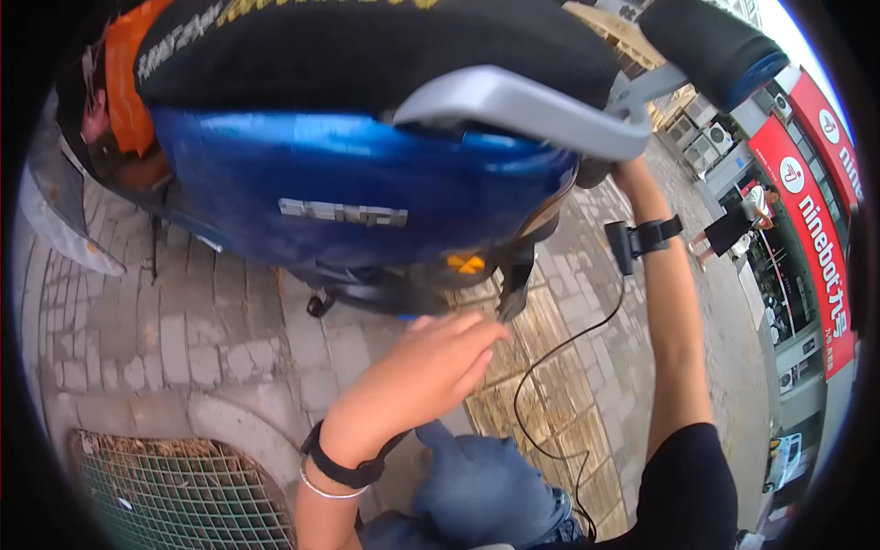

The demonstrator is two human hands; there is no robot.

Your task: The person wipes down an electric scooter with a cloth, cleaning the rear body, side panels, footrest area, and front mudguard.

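Note:
A blue scooter (367, 174) fills the upper middle of the head view, its side towards me. Its black seat (367, 55) is above, and a silver grab rail (532, 105) curves round the rear. My left hand (431, 362) is below the blue side panel, near the dark lower parts of the scooter, fingers stretched forward with no object visible in them. Whether its fingertips touch the scooter is unclear. My right hand (628, 170) reaches up to the rear end, just under the grab rail. Its fingers are mostly hidden there.
A black cable (518, 394) hangs from the band on my right wrist. Grey and yellowish paving (541, 367) lies underfoot, with a green grid (183, 486) at lower left. A person (733, 229) stands by a shopfront with red signs (807, 220). A backrest (715, 55) juts out behind the seat.

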